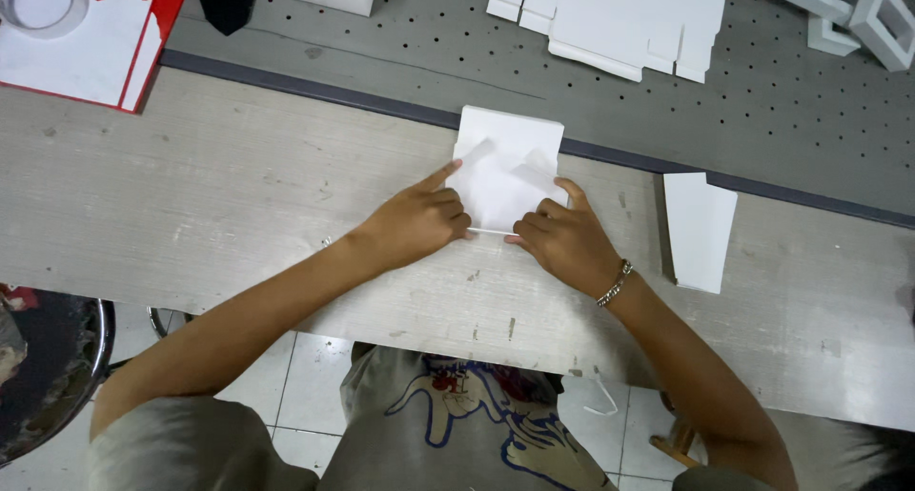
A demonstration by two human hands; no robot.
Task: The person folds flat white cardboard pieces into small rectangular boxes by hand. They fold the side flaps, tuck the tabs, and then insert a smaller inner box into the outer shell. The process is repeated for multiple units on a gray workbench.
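Note:
A white folded paper bag (505, 165) lies flat on the pale wooden table (210, 205), near its far edge. My left hand (419, 220) presses on the bag's lower left corner, index finger stretched along its left side. Pinching the lower right corner is my right hand (564, 239), which wears a metal bracelet at the wrist. Both hands hold the bag's near edge, where a thin white strip shows between them.
Another flat white piece (701, 229) lies to the right on the table. Behind it runs a grey perforated surface (419, 43) with flat white cutouts (620, 19), small white boxes (853, 14) and a red tray (91, 38) holding a tape roll (40, 3). A stool (48, 367) stands at lower left.

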